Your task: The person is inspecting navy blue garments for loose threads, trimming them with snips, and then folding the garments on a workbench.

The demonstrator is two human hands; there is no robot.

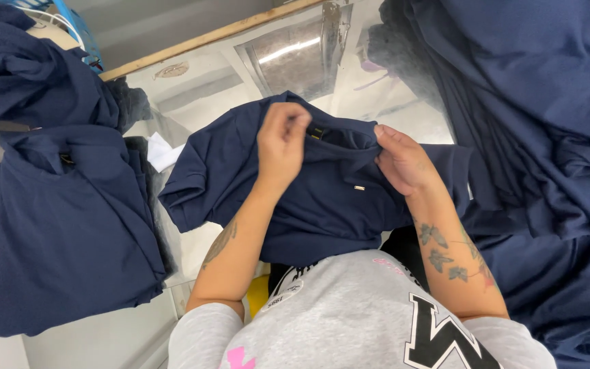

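Pinching the shirt (322, 198) collar, left grip (280, 142) and right grip (401, 160) hold it above the table (206, 89).

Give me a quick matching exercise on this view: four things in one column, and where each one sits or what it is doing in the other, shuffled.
Things:
1. left hand
2. right hand
3. folded navy shirt
4. loose navy pile

Places or states:
A. heaped along the right side of the table
B. lying flat at the left of the table
C. pinching the collar of the held polo shirt near its back label
D. gripping the collar of the held polo shirt on the placket side

Pairs: 1-C, 2-D, 3-B, 4-A
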